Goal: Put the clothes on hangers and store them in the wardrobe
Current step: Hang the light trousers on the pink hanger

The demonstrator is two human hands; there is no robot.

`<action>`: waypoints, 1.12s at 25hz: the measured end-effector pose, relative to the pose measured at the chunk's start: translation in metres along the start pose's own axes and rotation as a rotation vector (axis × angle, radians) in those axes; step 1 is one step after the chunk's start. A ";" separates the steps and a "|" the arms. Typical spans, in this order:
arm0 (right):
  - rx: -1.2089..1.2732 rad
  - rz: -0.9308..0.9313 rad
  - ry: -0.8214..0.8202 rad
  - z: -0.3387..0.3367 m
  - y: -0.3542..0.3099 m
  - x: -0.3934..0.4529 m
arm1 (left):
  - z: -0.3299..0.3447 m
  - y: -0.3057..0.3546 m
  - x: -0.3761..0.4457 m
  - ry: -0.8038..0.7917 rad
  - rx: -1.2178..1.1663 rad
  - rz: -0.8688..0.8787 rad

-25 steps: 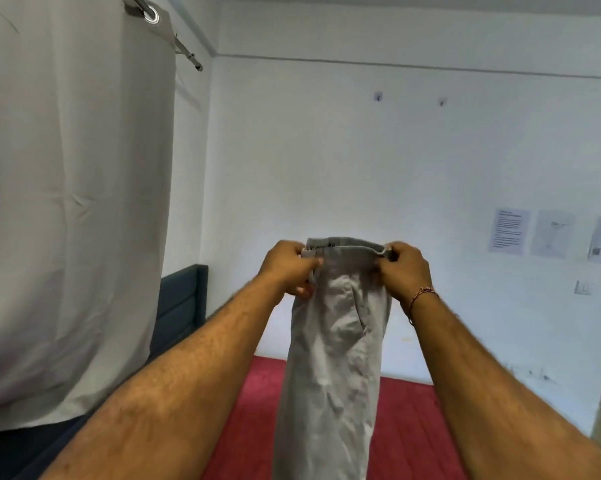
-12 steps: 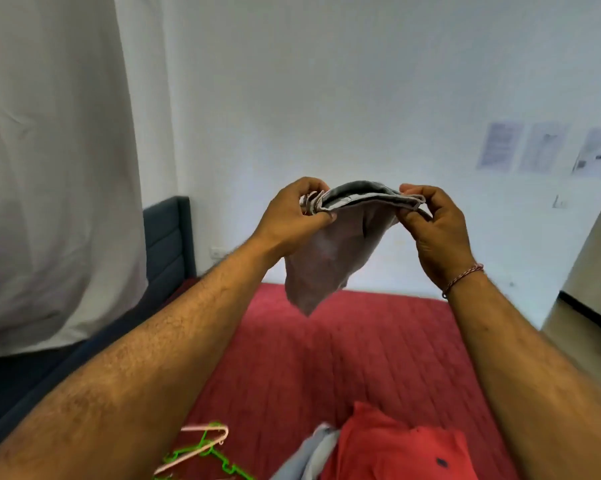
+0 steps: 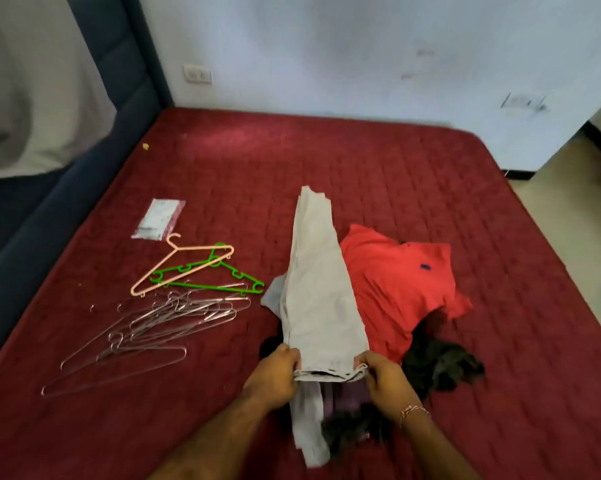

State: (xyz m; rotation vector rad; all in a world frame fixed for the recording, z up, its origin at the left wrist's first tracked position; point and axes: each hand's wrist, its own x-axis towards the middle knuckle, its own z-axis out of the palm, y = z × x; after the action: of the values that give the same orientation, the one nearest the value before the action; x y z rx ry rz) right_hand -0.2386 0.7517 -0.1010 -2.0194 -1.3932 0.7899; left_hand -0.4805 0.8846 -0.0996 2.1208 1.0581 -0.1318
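Currently left hand (image 3: 275,370) and right hand (image 3: 384,374) each pinch the waistband of the folded pale-grey cotton trousers (image 3: 318,289). Trousers lie over the red polo shirt (image 3: 403,282), fingers clamped.

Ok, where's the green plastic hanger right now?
In the head view the green plastic hanger lies on the red bed cover, left of the grey trousers, crossed by the pink plastic hanger, just beyond the pile of wire hangers.
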 end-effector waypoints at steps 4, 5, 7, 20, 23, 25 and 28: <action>-0.121 0.185 -0.137 0.043 0.026 -0.057 | 0.045 -0.019 -0.024 -0.153 0.040 0.027; -0.188 0.237 -0.226 0.047 0.026 -0.062 | 0.048 -0.024 -0.027 -0.196 0.068 0.041; -0.355 0.311 -0.363 0.055 0.021 -0.062 | 0.046 -0.034 -0.035 -0.248 0.121 0.028; -0.322 0.055 -0.605 0.254 -0.177 0.101 | -0.105 -0.254 -0.068 0.383 -0.234 -0.354; -0.414 0.053 -0.602 0.308 -0.201 0.165 | -0.132 -0.327 -0.062 0.451 -0.302 -0.429; -0.391 0.071 -0.540 0.343 -0.212 0.205 | -0.146 -0.372 -0.049 0.476 -0.315 -0.458; -0.470 0.054 -0.545 0.392 -0.225 0.261 | -0.154 -0.427 -0.028 0.526 -0.375 -0.475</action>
State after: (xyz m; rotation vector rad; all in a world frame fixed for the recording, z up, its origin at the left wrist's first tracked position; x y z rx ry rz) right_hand -0.5895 1.1118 -0.2412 -2.2964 -1.9846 1.1885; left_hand -0.8416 1.1300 -0.2255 1.5642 1.7307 0.3923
